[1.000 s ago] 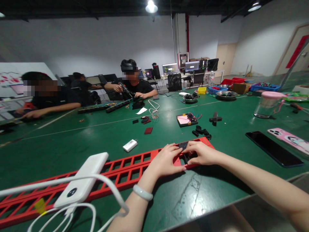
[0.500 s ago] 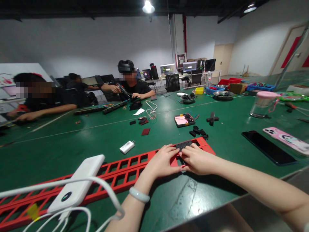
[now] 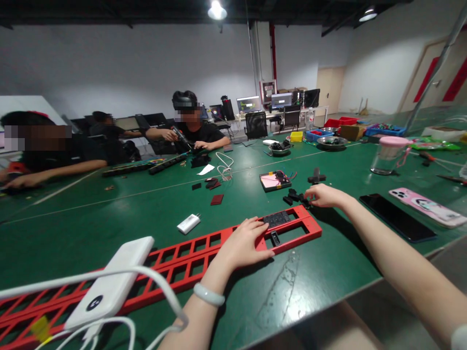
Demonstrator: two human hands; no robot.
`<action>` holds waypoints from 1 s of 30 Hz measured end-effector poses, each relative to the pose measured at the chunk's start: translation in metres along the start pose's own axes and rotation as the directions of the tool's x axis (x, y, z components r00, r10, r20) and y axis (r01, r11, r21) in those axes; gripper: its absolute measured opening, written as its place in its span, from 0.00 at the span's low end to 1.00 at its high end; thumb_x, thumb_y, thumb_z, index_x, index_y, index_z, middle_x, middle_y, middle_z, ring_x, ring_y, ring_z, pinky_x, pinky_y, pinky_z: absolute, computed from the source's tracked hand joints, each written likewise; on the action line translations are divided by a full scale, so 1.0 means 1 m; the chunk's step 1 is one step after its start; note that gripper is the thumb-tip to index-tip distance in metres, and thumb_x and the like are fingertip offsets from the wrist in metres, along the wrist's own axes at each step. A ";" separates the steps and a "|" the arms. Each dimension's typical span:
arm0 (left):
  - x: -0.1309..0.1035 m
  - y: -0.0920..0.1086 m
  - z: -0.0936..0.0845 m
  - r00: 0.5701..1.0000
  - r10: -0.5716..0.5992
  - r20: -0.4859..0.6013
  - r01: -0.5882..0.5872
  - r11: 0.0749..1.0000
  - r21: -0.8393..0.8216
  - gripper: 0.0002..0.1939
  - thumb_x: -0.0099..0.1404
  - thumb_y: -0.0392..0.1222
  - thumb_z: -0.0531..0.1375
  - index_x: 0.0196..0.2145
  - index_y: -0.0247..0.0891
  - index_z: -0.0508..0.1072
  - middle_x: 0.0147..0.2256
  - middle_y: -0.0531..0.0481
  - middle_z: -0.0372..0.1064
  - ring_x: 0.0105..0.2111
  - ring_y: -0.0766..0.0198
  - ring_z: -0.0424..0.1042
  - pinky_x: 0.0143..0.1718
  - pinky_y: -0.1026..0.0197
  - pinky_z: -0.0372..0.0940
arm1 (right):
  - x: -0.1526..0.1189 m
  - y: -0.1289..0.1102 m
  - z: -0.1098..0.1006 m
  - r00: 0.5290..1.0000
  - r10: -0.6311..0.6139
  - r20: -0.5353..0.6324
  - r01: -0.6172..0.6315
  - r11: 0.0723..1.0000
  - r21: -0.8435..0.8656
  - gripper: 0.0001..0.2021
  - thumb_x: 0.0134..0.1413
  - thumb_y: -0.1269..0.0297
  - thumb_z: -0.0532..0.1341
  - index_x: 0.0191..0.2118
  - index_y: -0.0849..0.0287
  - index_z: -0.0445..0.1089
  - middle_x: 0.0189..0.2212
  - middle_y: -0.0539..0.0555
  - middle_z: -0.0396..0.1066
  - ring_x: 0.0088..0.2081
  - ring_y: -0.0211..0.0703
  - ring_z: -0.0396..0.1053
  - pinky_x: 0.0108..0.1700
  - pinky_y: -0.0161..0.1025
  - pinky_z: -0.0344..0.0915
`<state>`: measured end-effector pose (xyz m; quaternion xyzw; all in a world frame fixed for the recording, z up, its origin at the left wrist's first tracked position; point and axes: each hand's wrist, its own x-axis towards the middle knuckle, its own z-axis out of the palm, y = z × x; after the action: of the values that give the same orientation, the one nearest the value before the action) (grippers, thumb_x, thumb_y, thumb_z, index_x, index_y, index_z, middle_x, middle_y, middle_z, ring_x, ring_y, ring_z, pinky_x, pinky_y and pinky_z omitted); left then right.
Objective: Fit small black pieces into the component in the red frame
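Observation:
A long red frame (image 3: 310, 228) with rows of openings lies across the green table. My left hand (image 3: 246, 245) rests on it with fingers spread, steadying its right part. Several black pieces (image 3: 277, 219) fill part of the upper slot, just beyond my left fingertips. One small black piece (image 3: 275, 238) sits alone at the left end of the lower slot. My right hand (image 3: 323, 196) is past the frame's right end, its fingers pinched together at a pile of small black parts (image 3: 293, 196); whatever is between the fingertips is too small to make out.
A white power bank (image 3: 109, 287) with cables lies over the frame's left part. Beyond it are a white charger (image 3: 188, 223) and a pink-lined tray (image 3: 274, 180). Two phones (image 3: 397, 217) and a pink-lidded cup (image 3: 387, 155) stand at right. Other people sit across the table.
My right hand has left the frame and moved away to the black parts, uncovering the slots and the small black piece. My left hand has stayed on the frame. The view has shifted slightly.

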<state>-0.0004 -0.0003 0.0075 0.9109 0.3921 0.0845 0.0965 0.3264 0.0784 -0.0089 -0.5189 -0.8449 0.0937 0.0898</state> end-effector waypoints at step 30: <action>0.001 -0.001 0.001 1.000 0.009 0.001 -0.009 1.000 0.013 0.38 0.53 0.61 0.60 0.56 0.36 0.62 0.56 0.42 0.59 0.59 0.51 0.52 0.58 0.50 0.48 | 0.002 -0.002 0.009 0.997 0.020 -0.077 -0.023 0.999 -0.040 0.13 0.49 0.57 0.58 0.24 0.63 0.71 0.32 0.56 0.70 0.29 0.39 0.67 0.34 0.33 0.60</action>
<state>-0.0003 0.0007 0.0068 0.9134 0.3885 0.0819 0.0904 0.3217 0.0787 -0.0173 -0.5331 -0.8369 0.0577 0.1103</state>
